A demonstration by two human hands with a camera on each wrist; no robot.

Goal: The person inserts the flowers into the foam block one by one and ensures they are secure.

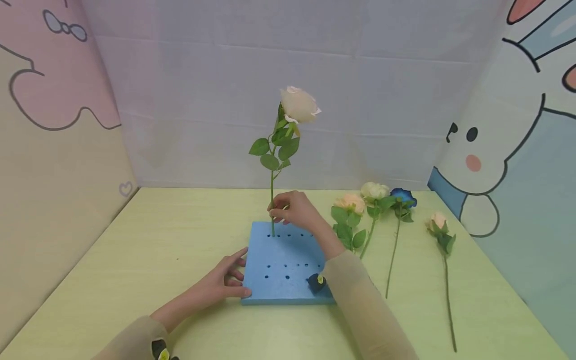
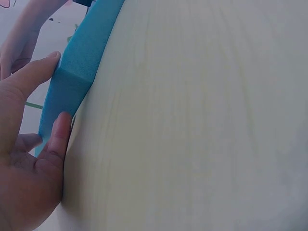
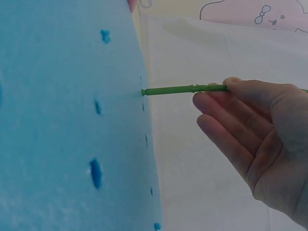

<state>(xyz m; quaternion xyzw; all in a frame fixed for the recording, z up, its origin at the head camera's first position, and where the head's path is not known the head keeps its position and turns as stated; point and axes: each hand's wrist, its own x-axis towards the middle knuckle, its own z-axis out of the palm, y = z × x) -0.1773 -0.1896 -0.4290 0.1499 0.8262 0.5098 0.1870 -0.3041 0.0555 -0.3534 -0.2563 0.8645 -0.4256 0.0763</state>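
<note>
My right hand (image 1: 294, 210) pinches the green stem of a pale pink rose (image 1: 299, 105) between thumb and fingers, low on the stem. The flower stands upright above a blue foam board (image 1: 279, 292) with rows of small holes. In the right wrist view the stem (image 3: 168, 90) has its lower end right at a hole in the board's far row. My left hand (image 1: 225, 280) rests against the board's left side. Its thumb (image 2: 41, 70) touches the top edge near the front corner, while other fingers lie along the side face.
To the board's right lie a peach flower (image 1: 351, 204), a cream flower (image 1: 374, 191), a blue flower (image 1: 404, 196) and a pale peach rose (image 1: 438, 222) on long stems. A dark bow-like ornament (image 1: 317, 283) overlaps the board by the right sleeve. Walls stand behind and beside the table (image 1: 189, 225).
</note>
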